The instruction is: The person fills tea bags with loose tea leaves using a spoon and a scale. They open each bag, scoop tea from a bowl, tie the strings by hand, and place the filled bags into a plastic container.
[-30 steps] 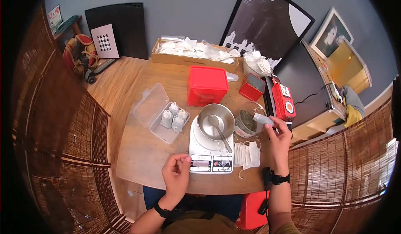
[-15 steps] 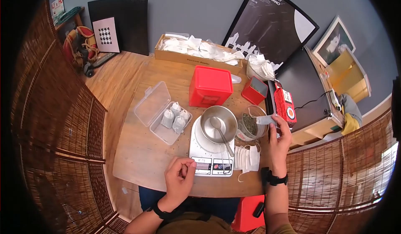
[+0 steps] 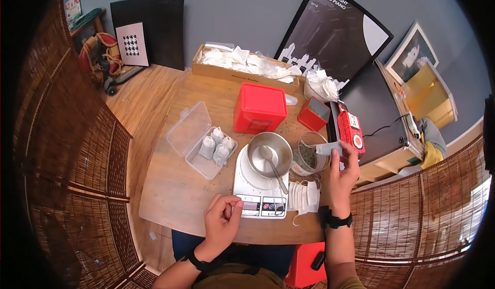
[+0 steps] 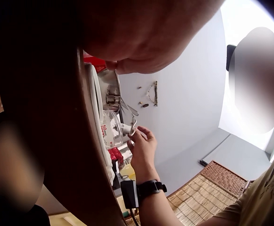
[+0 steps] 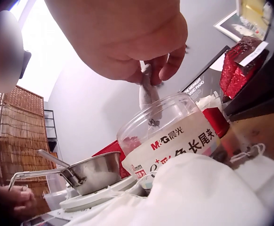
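My right hand (image 3: 344,174) pinches a small white drawstring tea bag (image 3: 327,148) above a clear round tub (image 3: 299,170) of dried leaves. In the right wrist view that tea bag (image 5: 148,97) hangs down near the tub's rim, with dark bits at its lower end. My left hand (image 3: 221,223) lies at the left front edge of a white kitchen scale (image 3: 241,186), fingers loosely curled, holding nothing. A steel pot (image 3: 254,157) stands on the scale, and a spoon (image 3: 274,168) rests in it. Flat white tea bags (image 3: 305,196) lie to the scale's right.
Several filled tea bags (image 3: 207,147) stand in an open plastic box (image 3: 196,169) at left. Behind the scale is a red canister (image 3: 260,108); a smaller red tin (image 3: 313,114) is to its right. A cardboard box (image 3: 242,78) of white bags lines the back edge. A red packet (image 3: 350,126) stands at right.
The head view has shifted slightly. The tea bag in my right hand now lies closer to level over the tub. My left hand stays by the scale, its fingers a little more curled.
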The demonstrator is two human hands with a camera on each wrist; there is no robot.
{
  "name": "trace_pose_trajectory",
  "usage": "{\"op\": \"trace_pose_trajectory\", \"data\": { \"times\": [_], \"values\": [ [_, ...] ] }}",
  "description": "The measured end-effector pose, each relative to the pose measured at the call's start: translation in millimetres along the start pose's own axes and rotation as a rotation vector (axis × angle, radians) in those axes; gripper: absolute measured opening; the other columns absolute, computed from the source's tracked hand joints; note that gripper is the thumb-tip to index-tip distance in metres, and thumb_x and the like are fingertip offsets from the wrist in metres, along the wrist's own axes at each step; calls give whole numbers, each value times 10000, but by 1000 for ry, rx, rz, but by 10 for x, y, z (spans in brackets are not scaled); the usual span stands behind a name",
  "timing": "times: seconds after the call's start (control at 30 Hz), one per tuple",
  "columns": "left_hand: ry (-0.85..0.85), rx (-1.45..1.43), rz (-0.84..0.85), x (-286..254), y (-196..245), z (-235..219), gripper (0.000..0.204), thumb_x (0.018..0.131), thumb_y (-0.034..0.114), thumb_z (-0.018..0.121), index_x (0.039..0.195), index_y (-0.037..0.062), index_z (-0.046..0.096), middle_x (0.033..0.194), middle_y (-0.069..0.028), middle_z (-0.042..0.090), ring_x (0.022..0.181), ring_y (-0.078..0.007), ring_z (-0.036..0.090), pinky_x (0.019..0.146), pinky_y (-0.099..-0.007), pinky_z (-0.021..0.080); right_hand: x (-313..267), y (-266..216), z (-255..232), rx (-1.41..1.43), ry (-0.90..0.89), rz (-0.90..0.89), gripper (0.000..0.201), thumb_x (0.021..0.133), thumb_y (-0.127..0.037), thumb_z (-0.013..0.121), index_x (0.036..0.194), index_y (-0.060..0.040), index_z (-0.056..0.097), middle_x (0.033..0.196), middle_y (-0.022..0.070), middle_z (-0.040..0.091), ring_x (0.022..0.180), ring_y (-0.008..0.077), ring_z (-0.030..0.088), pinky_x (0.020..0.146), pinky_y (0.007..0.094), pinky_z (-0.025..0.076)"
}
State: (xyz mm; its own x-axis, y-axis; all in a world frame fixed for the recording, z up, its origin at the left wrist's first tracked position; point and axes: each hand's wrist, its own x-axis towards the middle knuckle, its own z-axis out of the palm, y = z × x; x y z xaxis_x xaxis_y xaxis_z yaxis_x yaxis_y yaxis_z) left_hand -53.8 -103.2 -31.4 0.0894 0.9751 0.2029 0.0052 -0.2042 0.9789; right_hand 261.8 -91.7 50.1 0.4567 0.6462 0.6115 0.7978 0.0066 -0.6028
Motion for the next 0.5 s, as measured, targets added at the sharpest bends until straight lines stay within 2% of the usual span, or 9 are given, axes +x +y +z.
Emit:
{"op": "trace_pose_trajectory", "data": {
  "times": [0.03, 0.07, 0.13, 0.17, 0.3, 0.37, 0.47, 0.5],
  "values": [
    [3, 1, 3, 2, 6, -2, 84, 972, -34, 777, 1045, -7, 746, 878, -54, 636, 649, -102, 466, 583, -271, 378, 6, 24, 43, 29, 79, -62, 308, 1026, -40, 770, 1319, 23, 694, 1182, 161, 791, 933, 182, 745, 824, 311, 585],
    [-3, 4, -1, 2, 15, -1, 83, 972, -34, 777, 1044, -6, 747, 877, -55, 636, 647, -103, 464, 582, -272, 377, 13, 58, 55, 32, 79, -63, 308, 1026, -40, 770, 1319, 23, 694, 1182, 161, 791, 933, 182, 745, 824, 311, 585],
    [-8, 6, -3, 2, 20, -1, 82, 972, -34, 776, 1043, -5, 747, 876, -55, 635, 646, -105, 463, 582, -273, 377, 37, 120, 46, 84, -22, 33, 309, 1026, -56, 782, 1312, 30, 702, 1147, 142, 794, 880, 147, 713, 812, 293, 574],
    [-9, 6, -4, -2, 15, 1, 80, 974, -30, 776, 1045, -5, 748, 874, -55, 632, 644, -106, 461, 581, -275, 375, 27, 121, 56, 88, 3, 64, 307, 1020, -62, 794, 1302, 30, 713, 1132, 128, 795, 850, 119, 683, 799, 279, 565],
    [-11, 10, -1, -2, 19, -3, 78, 978, -20, 778, 1048, -6, 748, 862, -54, 619, 636, -111, 453, 579, -280, 371, 16, 64, 68, 88, -4, 56, 280, 1020, -61, 792, 1278, 26, 728, 1135, 115, 793, 841, 105, 672, 783, 269, 556],
    [-15, 14, 1, -2, 28, -4, 76, 979, -19, 778, 1047, -6, 748, 860, -54, 615, 635, -111, 451, 578, -281, 371, 20, 24, 82, 90, 59, 51, 267, 1019, -65, 792, 1267, 18, 738, 1115, 97, 790, 825, 95, 662, 762, 259, 544],
    [-13, 16, 0, 4, 38, -3, 72, 980, -19, 778, 1044, -6, 749, 855, -55, 611, 633, -110, 448, 576, -284, 369, 62, 29, 74, 113, -18, 91, 264, 1020, -67, 787, 1268, 12, 742, 1083, 75, 783, 809, 93, 653, 749, 252, 533],
    [-18, 12, -3, 2, 42, -2, 70, 980, -20, 777, 1043, -5, 749, 853, -56, 611, 632, -110, 448, 575, -286, 369, 61, 3, 86, 99, 10, 109, 263, 1019, -68, 786, 1266, 9, 742, 1088, 74, 785, 805, 93, 651, 745, 253, 529]
  ]
}}
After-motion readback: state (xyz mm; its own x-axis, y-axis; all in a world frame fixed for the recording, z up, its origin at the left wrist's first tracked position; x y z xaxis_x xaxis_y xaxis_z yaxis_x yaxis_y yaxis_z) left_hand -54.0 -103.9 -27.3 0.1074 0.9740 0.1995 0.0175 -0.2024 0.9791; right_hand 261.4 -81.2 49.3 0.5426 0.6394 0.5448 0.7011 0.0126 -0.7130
